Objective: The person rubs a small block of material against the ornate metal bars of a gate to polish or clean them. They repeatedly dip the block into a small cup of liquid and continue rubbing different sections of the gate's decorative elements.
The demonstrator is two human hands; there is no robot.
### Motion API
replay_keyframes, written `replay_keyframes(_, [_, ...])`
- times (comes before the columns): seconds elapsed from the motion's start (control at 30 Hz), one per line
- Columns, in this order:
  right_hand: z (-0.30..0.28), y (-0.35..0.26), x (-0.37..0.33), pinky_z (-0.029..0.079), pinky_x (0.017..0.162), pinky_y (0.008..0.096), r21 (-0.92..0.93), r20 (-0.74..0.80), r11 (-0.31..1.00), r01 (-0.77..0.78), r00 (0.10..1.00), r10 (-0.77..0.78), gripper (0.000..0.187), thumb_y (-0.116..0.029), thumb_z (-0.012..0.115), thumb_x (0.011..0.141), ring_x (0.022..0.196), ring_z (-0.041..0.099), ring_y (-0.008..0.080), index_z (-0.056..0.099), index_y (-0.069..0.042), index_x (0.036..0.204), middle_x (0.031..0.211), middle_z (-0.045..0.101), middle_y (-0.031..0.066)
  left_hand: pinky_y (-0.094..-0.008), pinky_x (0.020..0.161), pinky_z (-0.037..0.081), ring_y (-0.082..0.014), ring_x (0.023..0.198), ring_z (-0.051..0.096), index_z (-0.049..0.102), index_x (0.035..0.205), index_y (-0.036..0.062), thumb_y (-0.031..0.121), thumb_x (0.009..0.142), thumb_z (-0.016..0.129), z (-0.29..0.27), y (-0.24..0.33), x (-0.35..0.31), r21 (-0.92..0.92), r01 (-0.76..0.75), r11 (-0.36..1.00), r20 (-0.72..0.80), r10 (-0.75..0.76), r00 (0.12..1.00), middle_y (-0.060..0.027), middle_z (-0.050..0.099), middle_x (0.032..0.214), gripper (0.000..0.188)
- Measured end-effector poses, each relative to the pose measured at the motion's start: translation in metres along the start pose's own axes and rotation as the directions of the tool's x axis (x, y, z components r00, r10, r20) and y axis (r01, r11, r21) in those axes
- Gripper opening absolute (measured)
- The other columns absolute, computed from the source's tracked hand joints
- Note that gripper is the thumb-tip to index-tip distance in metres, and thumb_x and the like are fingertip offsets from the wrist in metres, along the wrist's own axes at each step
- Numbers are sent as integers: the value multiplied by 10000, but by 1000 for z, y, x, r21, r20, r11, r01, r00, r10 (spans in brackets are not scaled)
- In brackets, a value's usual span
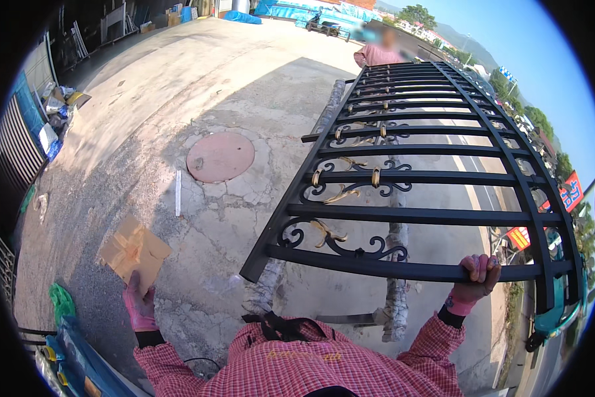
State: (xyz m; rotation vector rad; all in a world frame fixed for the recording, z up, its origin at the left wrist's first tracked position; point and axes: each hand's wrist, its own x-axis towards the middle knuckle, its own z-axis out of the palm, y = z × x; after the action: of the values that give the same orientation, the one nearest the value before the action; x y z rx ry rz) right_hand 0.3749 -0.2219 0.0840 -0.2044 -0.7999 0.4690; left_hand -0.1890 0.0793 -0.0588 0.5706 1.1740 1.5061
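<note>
My left hand (140,308), in a pink glove with the fingertips showing, holds a flat piece of brown cardboard (135,250) by its near edge, out to the left above the ground. A black metal fence panel (410,215) with gold-trimmed scrollwork stretches away from me on the right. My right hand (475,284), gloved alike, is wrapped round the panel's nearest bar. Beneath the panel run long wrapped supports (396,291). At its far end stands another person (380,53) in a pink top, whose hands I cannot make out.
A round reddish manhole cover (220,157) lies in the cracked concrete, near a narrow white strip (178,193). On the left are a green plastic bag (61,303), a blue object (89,360) and piled bags (57,109). A road (479,192) runs along the right.
</note>
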Motion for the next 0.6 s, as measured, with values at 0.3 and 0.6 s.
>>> replay_keyframes(0.3, [98, -88, 103, 319, 533, 219, -382, 143, 922, -70, 981, 134, 228, -152, 477, 943, 434, 262, 64, 433, -94, 726, 507, 291, -42, -183, 472, 490, -103, 649, 597, 531, 1079, 127, 220, 816, 671, 10, -32, -10, -71, 109, 991, 3, -109, 994, -13, 616, 893, 312])
replay_keyframes(0.6, [145, -68, 143, 343, 512, 226, -764, 56, 636, -112, 970, 238, 129, -177, 502, 928, 383, 288, 59, 472, -101, 829, 498, 298, -62, -176, 473, 485, -90, 623, 583, 532, 1079, 134, 251, 805, 684, 29, -24, -34, -37, 125, 991, -1, -125, 992, -4, 609, 857, 334])
